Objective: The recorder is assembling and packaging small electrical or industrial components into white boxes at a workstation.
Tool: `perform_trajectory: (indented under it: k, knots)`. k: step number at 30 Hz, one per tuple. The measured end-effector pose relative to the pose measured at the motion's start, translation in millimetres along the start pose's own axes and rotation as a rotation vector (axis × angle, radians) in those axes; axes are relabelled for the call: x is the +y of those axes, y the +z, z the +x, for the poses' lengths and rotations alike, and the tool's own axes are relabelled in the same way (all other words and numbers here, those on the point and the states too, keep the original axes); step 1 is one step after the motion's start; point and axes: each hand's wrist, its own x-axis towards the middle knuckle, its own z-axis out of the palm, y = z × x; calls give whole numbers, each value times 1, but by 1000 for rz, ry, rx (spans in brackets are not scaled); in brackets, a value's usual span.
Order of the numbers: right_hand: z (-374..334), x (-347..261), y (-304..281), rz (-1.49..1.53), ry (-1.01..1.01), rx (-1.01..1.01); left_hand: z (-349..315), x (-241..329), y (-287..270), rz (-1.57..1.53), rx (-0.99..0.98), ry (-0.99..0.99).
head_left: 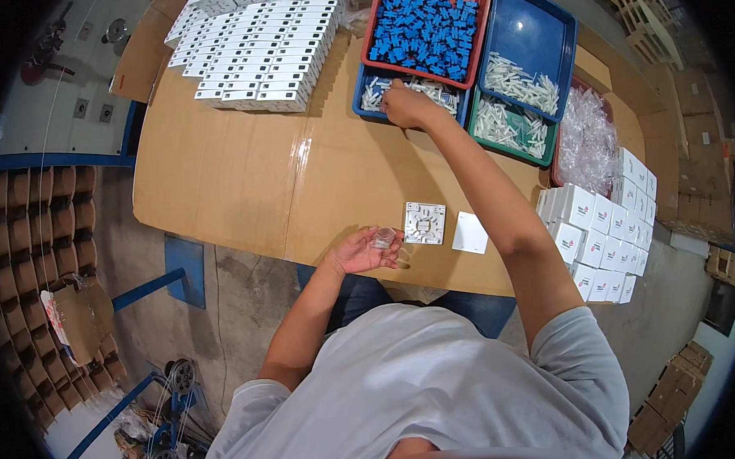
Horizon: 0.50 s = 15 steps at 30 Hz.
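Observation:
Palm up at the table's front edge, my left hand (367,251) holds a small clear plastic bag (383,239) between thumb and fingers. What is inside the bag is too small to make out. My right hand (408,106) is stretched far forward, its fingers curled down into a blue tray (461,117) of small white parts (372,95). Whatever those fingertips grip is hidden. Just right of my left hand lies a square white plastic housing (424,223) with its moulded inner side up. Beside it is a flat white square cover (469,232), under my right forearm.
A red tray (367,51) of blue clips (424,26) overlaps the blue tray. Right of it, another blue tray (526,17) and a green tray (512,151) hold white plugs. Clear bags (585,142) and white boxes (601,236) lie right; stacked white boxes (261,49) stand far left.

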Motion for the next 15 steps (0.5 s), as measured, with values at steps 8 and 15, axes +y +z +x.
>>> perform_trajectory:
  k: [8, 15]
  knots:
    - [12, 12, 3, -13, -131, 8, 0, 0, -2, -17, 1, -8]
    - [17, 19, -3, 109, -226, 11, 0, 2, 1, -15, 0, -7]
